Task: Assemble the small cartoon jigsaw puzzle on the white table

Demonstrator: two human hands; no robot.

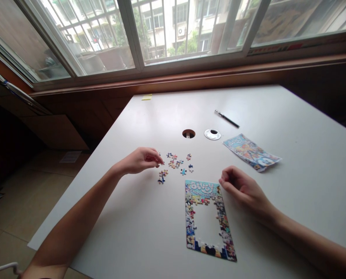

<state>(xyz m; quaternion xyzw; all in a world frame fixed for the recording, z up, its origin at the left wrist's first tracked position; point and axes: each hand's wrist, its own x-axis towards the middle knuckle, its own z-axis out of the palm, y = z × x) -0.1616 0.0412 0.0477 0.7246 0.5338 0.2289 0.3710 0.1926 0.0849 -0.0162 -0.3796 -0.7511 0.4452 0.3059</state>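
Observation:
A partly built jigsaw puzzle (pixel 209 219) lies on the white table (pixel 292 162), its colourful border joined and its middle bare. Several loose puzzle pieces (pixel 175 164) are scattered just beyond it. My left hand (pixel 141 159) hovers at the left edge of the loose pieces, fingertips pinched together on a small piece. My right hand (pixel 242 188) rests beside the puzzle's top right corner, fingers curled inward; nothing shows in it.
A printed picture sheet (pixel 251 152) lies to the right of the pieces. A black pen (pixel 226 119), a round silver cap (pixel 212 134) and a cable hole (pixel 188 133) sit further back. A yellow note (pixel 146 97) is at the far edge.

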